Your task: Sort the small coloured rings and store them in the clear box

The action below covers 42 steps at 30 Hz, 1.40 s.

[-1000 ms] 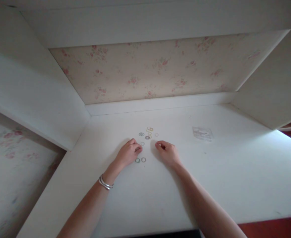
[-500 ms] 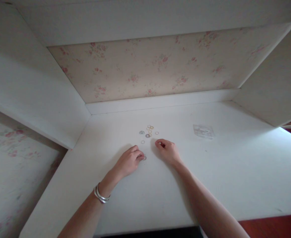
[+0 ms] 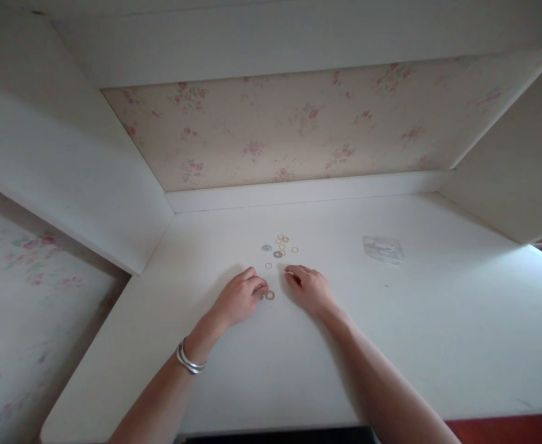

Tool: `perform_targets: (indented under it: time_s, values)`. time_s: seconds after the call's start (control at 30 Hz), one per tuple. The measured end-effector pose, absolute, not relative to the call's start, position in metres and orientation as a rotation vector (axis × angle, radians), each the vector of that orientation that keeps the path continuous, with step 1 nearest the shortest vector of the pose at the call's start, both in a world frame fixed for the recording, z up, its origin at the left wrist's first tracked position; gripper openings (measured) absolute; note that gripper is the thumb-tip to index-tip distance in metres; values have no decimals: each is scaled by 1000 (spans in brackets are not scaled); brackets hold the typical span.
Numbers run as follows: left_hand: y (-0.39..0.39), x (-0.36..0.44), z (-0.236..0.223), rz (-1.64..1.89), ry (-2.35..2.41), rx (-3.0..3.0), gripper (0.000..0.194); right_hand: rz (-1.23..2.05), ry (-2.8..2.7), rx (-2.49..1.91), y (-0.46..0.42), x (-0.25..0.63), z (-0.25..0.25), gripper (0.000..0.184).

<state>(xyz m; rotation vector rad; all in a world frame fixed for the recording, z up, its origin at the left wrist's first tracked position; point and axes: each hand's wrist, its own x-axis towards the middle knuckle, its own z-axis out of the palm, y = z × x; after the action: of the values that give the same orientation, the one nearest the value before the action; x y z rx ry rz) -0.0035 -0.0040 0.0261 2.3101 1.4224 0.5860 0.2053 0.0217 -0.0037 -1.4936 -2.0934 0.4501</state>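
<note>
My left hand [image 3: 239, 297], with silvery bangles on its wrist, rests on the white tabletop with its fingers pinched together. At its fingertips lies a small flat ring [image 3: 269, 296], which they touch at the left edge. To the right, my right hand [image 3: 311, 288] is held with curled fingers, a slight gap showing between thumb and forefinger and nothing visible in it. Just beyond both hands a thin single ring [image 3: 269, 266] lies flat. Farther back is a loose group of gold-coloured rings [image 3: 282, 247], with a grey ring cluster [image 3: 266, 248] and a darker ring [image 3: 277, 254] beside them.
A clear plastic box [image 3: 383, 250] stands on the white tabletop [image 3: 437, 320] to the right. White panels and a raised back edge [image 3: 307, 187] border the top, with flowered wallpaper behind. A dark edge [image 3: 280, 435] shows at the bottom.
My right hand has moved slightly nearer and its thumb and forefinger have parted a little. The ring by my left fingertips shows more fully. The view has shifted slightly.
</note>
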Motion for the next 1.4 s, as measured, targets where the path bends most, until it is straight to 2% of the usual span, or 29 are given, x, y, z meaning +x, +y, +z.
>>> perform_targets:
  time_s: [0.17,0.3,0.57,0.9,1.13,1.4]
  values:
    - [10,-22,12,848,1615,2100,23,183,-2360,-1432,15,184,6,36]
    - [19,-32,0,896,1700,1901,25,120,-2375,-1494,16,174,8,32]
    - [22,-38,-4,893,1729,1703,33,309,-2347,-1434,19,189,3,20]
    - [23,-37,-5,911,1676,1693,33,272,-2405,-1414,14,191,0,23]
    - [25,-38,-9,928,1675,1689,34,441,-2358,-1192,0,186,9,21]
    - [25,-39,-12,929,1673,1712,35,446,-2453,-1134,-8,183,12,20]
